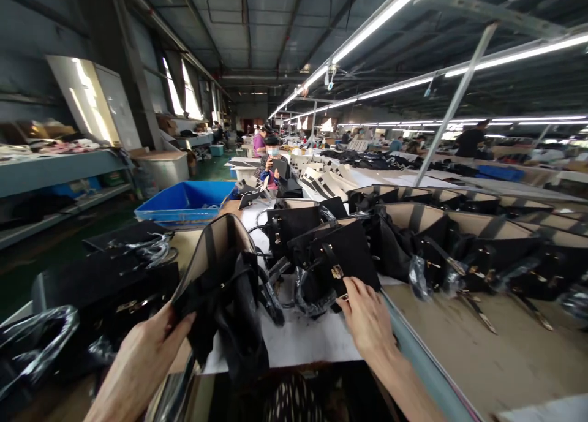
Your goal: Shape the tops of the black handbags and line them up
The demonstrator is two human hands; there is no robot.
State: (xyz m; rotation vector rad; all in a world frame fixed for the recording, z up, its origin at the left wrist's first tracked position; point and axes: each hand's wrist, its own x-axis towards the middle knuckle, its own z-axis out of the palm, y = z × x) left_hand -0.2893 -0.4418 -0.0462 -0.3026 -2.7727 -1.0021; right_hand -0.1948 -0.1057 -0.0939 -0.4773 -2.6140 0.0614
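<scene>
At the lower left of the head view, my left hand (pixel 158 342) grips the lower left edge of a black bag (pixel 206 299) with a beige lining, thumb on the near side. My right hand (pixel 367 321) rests its fingertips at the gold clasp of another black bag (pixel 356 250), which leans on the pile in the middle; thumb and forefinger are close together there. Plastic-wrapped handles (pixel 315 296) lie between the two hands, over white paper (pixel 321 342) on the table.
More black bags (pixel 110 287) are heaped at the left, and rows of open bags (pixel 491 250) stand on the table at the right. A blue bin (pixel 184 201) is beyond the left pile. A person (pixel 273 165) sits across the table holding a dark piece.
</scene>
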